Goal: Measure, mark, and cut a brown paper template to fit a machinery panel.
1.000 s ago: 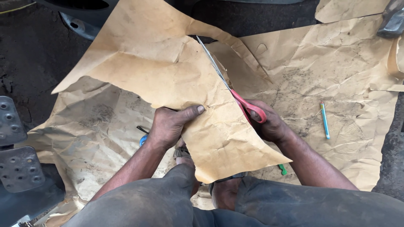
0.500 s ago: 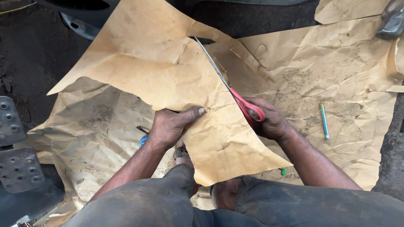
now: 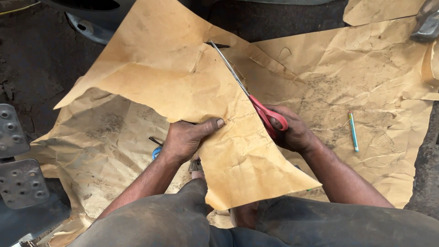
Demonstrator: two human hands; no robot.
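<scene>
Fig.: Cutting brown paper w/ red-handled scissors, head view.

Right hand (image 3: 295, 132) grips the scissors (image 3: 249, 93) by the red loops, fingers through; blades run up-left along the cut edge of the brown paper sheet (image 3: 183, 87). Left hand (image 3: 187, 139) pinches the sheet's lower fold, thumb on top, holding it raised over the lap. Beneath lies more crumpled paper (image 3: 347, 82) (spread on the dark floor), w/ a blue-green pen (image 3: 353, 130) right of the right hand. Metal pedals (image 3: 18, 169) at far left.

tan paper (image 3: 183, 87), red-handled scissors (image 3: 270, 116), blue pen (image 3: 353, 131)
</scene>
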